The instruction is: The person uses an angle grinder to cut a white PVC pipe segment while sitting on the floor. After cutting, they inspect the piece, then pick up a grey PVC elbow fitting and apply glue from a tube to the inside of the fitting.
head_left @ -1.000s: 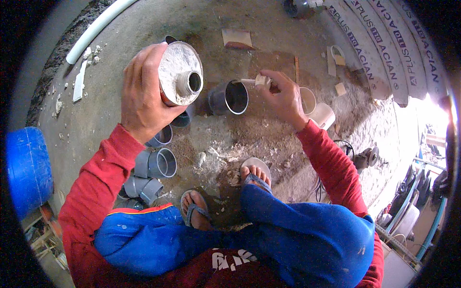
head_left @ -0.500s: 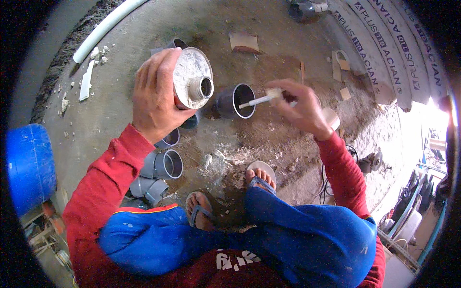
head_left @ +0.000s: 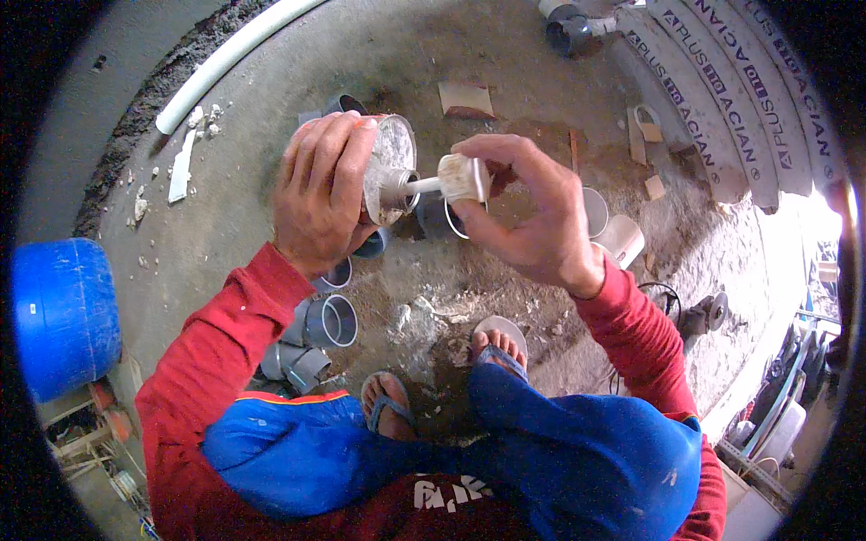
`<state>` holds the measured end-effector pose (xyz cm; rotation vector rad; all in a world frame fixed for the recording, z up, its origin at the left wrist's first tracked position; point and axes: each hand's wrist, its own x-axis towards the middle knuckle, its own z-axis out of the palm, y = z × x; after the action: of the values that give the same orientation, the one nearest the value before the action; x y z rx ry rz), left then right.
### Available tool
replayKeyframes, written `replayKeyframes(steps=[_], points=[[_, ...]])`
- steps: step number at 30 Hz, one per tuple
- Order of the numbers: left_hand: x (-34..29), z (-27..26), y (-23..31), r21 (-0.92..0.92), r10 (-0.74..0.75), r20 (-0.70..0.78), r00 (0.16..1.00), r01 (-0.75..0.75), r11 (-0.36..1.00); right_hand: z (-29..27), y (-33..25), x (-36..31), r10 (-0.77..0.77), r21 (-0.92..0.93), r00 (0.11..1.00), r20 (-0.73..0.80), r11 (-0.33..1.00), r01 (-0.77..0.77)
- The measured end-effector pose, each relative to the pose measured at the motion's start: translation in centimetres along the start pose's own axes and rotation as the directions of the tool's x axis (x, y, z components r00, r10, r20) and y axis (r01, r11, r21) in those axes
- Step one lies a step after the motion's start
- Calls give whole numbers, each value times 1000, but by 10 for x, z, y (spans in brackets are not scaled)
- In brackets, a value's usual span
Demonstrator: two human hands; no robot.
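My left hand [head_left: 320, 185] is wrapped round a round can [head_left: 394, 149], tilted so that its narrow threaded neck points right. Pale residue coats the can's top. In my right hand [head_left: 532, 203], thumb and fingers pinch a whitish cap [head_left: 461, 178] with a white applicator stem [head_left: 426, 186]. The stem's end is inside the can's neck and hidden there; the cap stands apart from the neck. Behind the cap and fingers, a grey pipe fitting [head_left: 433, 216] stands on the ground, its light rim partly covered.
More grey pipe fittings [head_left: 331, 321] lie on the left. Long grey pipes [head_left: 722, 90] are stacked at upper right, near an angle grinder [head_left: 705, 316]. A blue barrel [head_left: 63, 316] stands far left; a pale pipe [head_left: 225, 59] lies behind it. My sandalled feet [head_left: 390, 404] are below.
My right hand has moved left, bringing the applicator from over the grey fitting into the can's neck. The can has turned its neck rightward and shifted slightly right.
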<state>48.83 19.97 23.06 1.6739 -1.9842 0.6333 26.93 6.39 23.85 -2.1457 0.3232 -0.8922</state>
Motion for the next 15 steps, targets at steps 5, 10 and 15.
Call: replayKeyframes(steps=[5, 10, 15], points=[[4, 0, 1, 45, 32, -27, 999, -31, 998, 19, 7, 3, -128, 28, 992, 1, 991, 128], [8, 2, -1, 120, 91, -59, 994, -83, 989, 25, 11, 5, -181, 27, 983, 42, 983, 180], [8, -3, -1, 101, 63, -64, 996, -56, 993, 24, 8, 9, -230, -21, 973, 32, 973, 230]])
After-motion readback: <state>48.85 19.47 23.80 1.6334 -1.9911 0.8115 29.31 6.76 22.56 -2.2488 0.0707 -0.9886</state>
